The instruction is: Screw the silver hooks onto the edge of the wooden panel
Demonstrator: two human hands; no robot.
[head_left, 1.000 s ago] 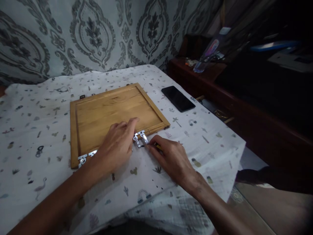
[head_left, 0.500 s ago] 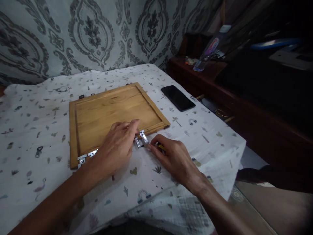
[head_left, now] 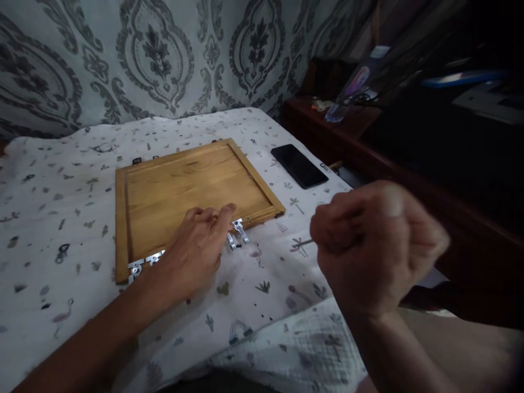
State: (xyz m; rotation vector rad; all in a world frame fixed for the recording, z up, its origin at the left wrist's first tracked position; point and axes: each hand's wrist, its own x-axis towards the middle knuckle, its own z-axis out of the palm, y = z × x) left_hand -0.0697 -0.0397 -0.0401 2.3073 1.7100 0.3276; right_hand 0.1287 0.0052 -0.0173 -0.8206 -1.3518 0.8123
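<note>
A framed wooden panel (head_left: 192,180) lies flat, with metal hinges along its near edge. My left hand (head_left: 198,245) rests over the middle of that edge, fingers slightly bent and apart on the wood, thumb hidden. Just right of its fingertips, a silver hinge (head_left: 240,232) sticks out past the edge beside another arm partly behind the hand. More hinges, one (head_left: 136,267) at the left corner, show by my left forearm. My right hand (head_left: 376,245) is raised as a fist, right of the panel and close to the camera. From it pokes the thin shaft of a screwdriver (head_left: 308,241); its handle is hidden.
A black phone (head_left: 299,166) lies on the printed white cloth (head_left: 73,218) right of the panel. Beyond the right edge stands dark red wooden furniture (head_left: 319,123) with a plastic bottle (head_left: 352,87) on it. A patterned curtain (head_left: 164,54) hangs at the back.
My right hand has lifted from the hinges and swung right and up towards the camera, still closed. My left hand has barely moved on the panel.
</note>
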